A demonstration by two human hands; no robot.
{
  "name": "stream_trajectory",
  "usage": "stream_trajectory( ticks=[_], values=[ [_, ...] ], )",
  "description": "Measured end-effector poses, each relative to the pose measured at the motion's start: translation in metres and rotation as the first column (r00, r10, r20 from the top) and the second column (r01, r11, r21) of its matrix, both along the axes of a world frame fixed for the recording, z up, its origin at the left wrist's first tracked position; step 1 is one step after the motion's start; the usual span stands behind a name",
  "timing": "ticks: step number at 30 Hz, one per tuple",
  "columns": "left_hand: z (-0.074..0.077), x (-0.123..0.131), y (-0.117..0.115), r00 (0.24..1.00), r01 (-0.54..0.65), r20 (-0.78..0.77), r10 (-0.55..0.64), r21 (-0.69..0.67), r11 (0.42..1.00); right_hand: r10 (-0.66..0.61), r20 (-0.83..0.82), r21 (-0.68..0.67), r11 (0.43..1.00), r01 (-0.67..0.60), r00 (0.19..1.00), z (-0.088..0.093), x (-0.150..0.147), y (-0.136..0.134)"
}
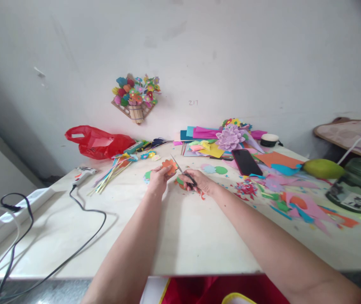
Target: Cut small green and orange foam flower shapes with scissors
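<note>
In the middle of the frame, the left hand (158,179) pinches an orange flower (170,164); the right hand (202,181) holds scissors (190,177).

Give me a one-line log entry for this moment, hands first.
left hand: holding orange flower cutout | right hand: holding scissors | on table: smartphone, red plastic bag, glass jar
</note>
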State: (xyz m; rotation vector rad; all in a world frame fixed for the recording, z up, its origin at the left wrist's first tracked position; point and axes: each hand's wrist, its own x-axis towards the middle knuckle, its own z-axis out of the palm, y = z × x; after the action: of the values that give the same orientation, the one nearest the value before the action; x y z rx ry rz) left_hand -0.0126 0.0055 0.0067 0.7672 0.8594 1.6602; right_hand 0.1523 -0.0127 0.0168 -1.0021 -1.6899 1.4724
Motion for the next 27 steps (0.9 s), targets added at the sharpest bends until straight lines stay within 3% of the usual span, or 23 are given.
stream_trajectory(
  ticks=[27],
  values=[
    [-0.0019, 0.001, 0.0012, 0.999, 0.003, 0.046, -0.004, 0.007, 1.0, -0.036, 0.037, 0.022, 0.999, 0.035, 0.999, 0.0047, -0.0023, -0.0046]
  ],
)
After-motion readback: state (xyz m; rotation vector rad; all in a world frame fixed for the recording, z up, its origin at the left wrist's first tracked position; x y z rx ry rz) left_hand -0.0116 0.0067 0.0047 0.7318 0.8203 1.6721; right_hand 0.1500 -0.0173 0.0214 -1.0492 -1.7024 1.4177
